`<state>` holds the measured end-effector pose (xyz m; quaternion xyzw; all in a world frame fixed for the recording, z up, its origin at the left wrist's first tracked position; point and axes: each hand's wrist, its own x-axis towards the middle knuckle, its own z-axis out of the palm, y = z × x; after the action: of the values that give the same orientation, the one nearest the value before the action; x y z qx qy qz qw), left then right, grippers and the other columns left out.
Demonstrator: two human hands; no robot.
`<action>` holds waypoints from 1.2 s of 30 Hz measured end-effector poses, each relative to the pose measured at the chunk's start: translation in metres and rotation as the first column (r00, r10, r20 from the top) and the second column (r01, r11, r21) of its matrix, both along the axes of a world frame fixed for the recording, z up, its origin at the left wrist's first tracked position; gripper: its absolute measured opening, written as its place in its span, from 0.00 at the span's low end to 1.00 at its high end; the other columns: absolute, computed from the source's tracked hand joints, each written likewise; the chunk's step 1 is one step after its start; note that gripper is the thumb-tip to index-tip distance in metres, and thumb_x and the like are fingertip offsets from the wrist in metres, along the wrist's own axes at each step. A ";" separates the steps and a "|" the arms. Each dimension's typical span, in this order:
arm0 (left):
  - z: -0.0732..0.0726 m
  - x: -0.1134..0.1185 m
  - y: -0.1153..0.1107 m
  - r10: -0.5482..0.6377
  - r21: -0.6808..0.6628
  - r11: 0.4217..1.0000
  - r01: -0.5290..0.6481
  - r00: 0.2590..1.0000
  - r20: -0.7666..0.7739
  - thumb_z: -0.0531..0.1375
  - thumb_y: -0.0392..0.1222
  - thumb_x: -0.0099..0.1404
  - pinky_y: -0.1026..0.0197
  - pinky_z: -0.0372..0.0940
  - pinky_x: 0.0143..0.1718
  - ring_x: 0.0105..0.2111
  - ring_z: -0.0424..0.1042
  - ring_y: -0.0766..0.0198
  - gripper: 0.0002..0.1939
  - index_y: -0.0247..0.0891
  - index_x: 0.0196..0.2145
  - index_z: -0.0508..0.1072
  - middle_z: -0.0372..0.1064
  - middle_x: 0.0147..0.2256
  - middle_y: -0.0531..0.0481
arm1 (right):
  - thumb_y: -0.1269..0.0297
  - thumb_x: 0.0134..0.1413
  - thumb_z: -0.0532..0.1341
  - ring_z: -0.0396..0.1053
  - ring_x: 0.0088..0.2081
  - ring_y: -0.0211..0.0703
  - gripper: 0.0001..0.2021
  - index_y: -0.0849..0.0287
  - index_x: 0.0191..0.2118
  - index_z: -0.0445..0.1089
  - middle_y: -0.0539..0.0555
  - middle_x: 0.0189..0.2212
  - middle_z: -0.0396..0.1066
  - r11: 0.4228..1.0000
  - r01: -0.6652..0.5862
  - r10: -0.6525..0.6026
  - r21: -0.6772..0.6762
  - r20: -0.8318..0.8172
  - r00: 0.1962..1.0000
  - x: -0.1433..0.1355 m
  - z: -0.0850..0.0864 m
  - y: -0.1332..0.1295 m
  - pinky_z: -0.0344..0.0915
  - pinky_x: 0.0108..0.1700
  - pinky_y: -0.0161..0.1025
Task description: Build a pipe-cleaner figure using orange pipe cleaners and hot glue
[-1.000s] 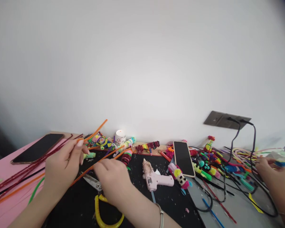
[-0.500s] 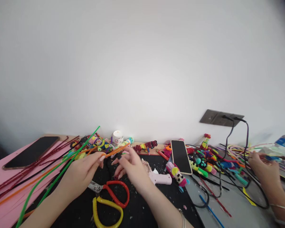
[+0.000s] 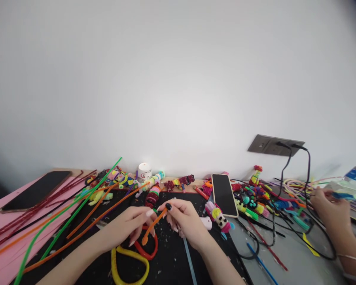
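My right hand (image 3: 185,221) pinches a short orange pipe cleaner (image 3: 154,226) between thumb and fingers. Its lower end is curled into a small knob. My left hand (image 3: 133,225) is beside that end, fingers loosely bent and apart, with no clear grip on anything. Below the hands lie scissors with a yellow handle loop (image 3: 130,273) and a red handle loop (image 3: 156,245); the blades are mostly hidden. From under my right hand runs a pale translucent strip (image 3: 190,261). Behind that hand, the light pink glue gun (image 3: 207,223) is mostly covered.
Long green pipe cleaners (image 3: 68,228) and dark red ones (image 3: 32,209) cross the left side. A paper cup (image 3: 144,172) stands by the wall. Phones lie left (image 3: 35,192) and right (image 3: 224,196). Another person's hand (image 3: 329,208) works at far right, near black cables (image 3: 308,170).
Both hands have come lower and closer to me, and my right hand has moved right. The orange pipe cleaner, formerly at my left fingers, is now in my right, showing its curled end.
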<state>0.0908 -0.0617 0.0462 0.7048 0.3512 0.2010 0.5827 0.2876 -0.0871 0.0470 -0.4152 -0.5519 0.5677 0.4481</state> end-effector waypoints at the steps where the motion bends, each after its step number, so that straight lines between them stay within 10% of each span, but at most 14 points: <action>1: -0.005 0.004 0.001 -0.037 -0.046 0.998 0.038 0.999 0.007 0.47 0.57 0.67 0.69 0.45 0.14 0.12 0.51 0.75 0.24 0.35 0.36 0.70 0.75 0.29 0.49 | 0.55 0.58 0.57 0.53 0.17 0.30 0.15 0.60 0.36 0.76 0.45 0.18 0.60 0.999 -0.001 -0.002 0.046 0.066 0.998 0.000 0.000 -0.002 0.49 0.19 0.29; 9: -0.016 0.014 0.001 -0.013 -0.030 0.999 0.011 0.997 -0.070 0.50 0.55 0.66 0.71 0.49 0.14 0.12 0.57 0.73 0.20 0.35 0.30 0.69 0.69 0.16 0.54 | 0.74 0.45 0.61 0.59 0.23 0.34 0.06 0.59 0.28 0.76 0.48 0.23 0.66 0.918 0.240 -0.327 0.316 0.260 0.909 0.003 -0.014 0.000 0.56 0.25 0.32; 22: 0.006 0.019 0.003 -0.009 0.291 0.954 0.072 0.977 -0.215 0.47 0.49 0.69 0.68 0.60 0.24 0.18 0.66 0.68 0.19 0.38 0.27 0.70 0.72 0.21 0.55 | 0.79 0.55 0.57 0.70 0.33 0.40 0.12 0.57 0.35 0.76 0.51 0.29 0.73 0.815 0.051 -0.334 0.577 0.397 0.855 0.010 -0.019 -0.004 0.66 0.40 0.36; 36: -0.010 0.018 -0.005 0.094 0.495 0.869 0.020 0.974 -0.206 0.46 0.44 0.71 0.66 0.58 0.30 0.24 0.70 0.66 0.15 0.40 0.32 0.68 0.70 0.21 0.57 | 0.74 0.61 0.54 0.69 0.37 0.43 0.10 0.59 0.39 0.72 0.55 0.33 0.71 0.719 0.000 -0.409 0.695 0.424 0.808 0.005 -0.033 -0.010 0.67 0.48 0.45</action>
<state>0.1092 -0.0669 0.0365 0.8414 0.3649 0.2148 0.3359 0.2930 -0.0969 0.0144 -0.4335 -0.7693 0.1326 0.4503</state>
